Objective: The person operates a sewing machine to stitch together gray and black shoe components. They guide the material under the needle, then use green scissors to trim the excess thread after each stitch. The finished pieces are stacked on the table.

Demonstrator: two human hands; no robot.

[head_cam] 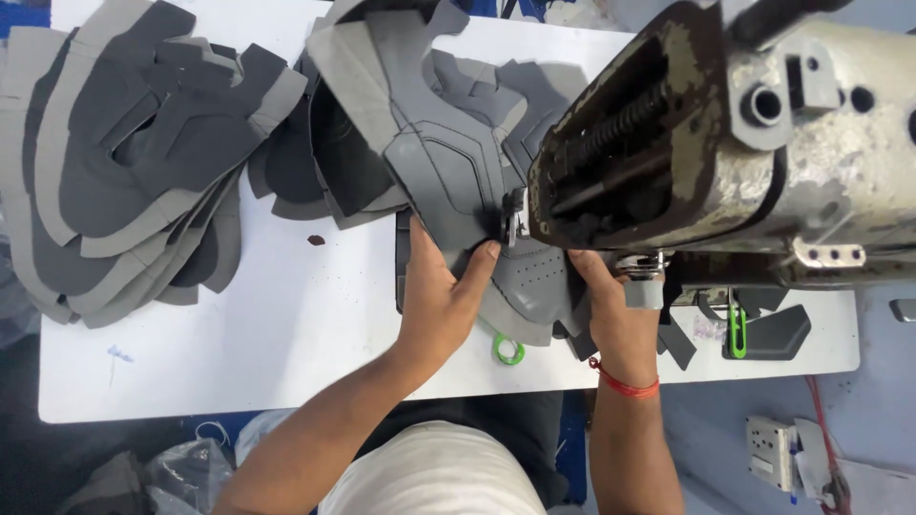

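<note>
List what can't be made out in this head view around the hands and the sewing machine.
- Needle and stitch point: hidden behind the sewing machine head.
- Right hand fingertips: tucked under the machine.
- Grey shoe piece: partly covered by both hands; the left hand lies flat on it.
- Stack of grey pieces: cut off by the left and top edges.
- Small green ring: too small to identify.

White counter [286, 334]. Big fanned stack of grey cut shoe pieces [124, 162] at far left, second pile [401, 124] at centre running under worn sewing machine [744, 143]. Small green ring [508, 349] near front edge, dark scrap [316, 239] between piles, dark grey piece with green clip [763, 334] at right.
</note>
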